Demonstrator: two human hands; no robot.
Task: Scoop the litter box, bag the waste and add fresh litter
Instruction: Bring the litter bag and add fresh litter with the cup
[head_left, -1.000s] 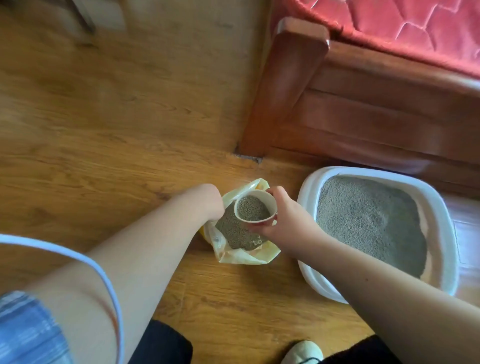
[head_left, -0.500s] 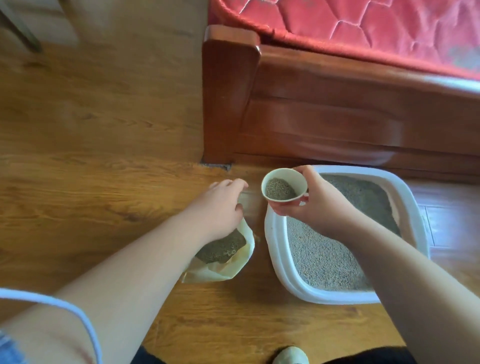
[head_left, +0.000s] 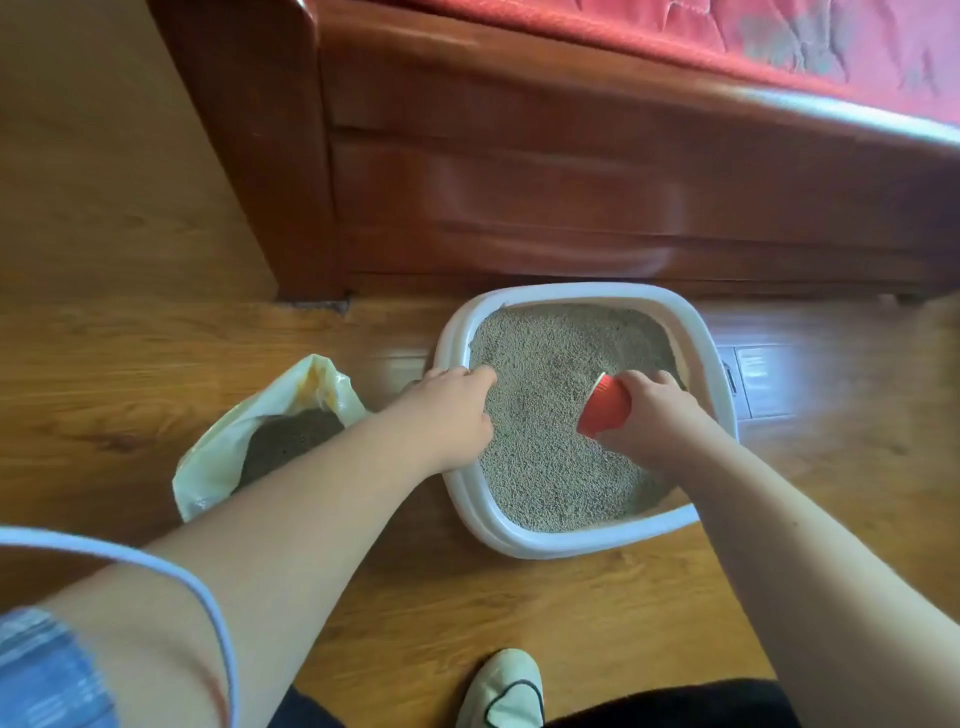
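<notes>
A white litter box (head_left: 519, 543) full of grey litter (head_left: 550, 457) sits on the wood floor in front of a bed frame. My right hand (head_left: 657, 415) grips a red paper cup (head_left: 605, 408), tipped mouth-down over the litter on the box's right side. My left hand (head_left: 447, 410) rests on the box's left rim, with its fingers reaching over onto the litter. To the left of the box an open yellowish plastic bag (head_left: 208, 467) holds darker litter (head_left: 291, 441).
A dark wooden bed frame (head_left: 519, 182) with a red mattress cover (head_left: 779, 47) stands right behind the box. Its leg (head_left: 291, 208) meets the floor at the box's back left. My white shoe (head_left: 501, 691) is near the bottom edge.
My right hand carried the filled cup from the bag over the box and tipped it upside down. My left hand left the bag and moved onto the box's left rim.
</notes>
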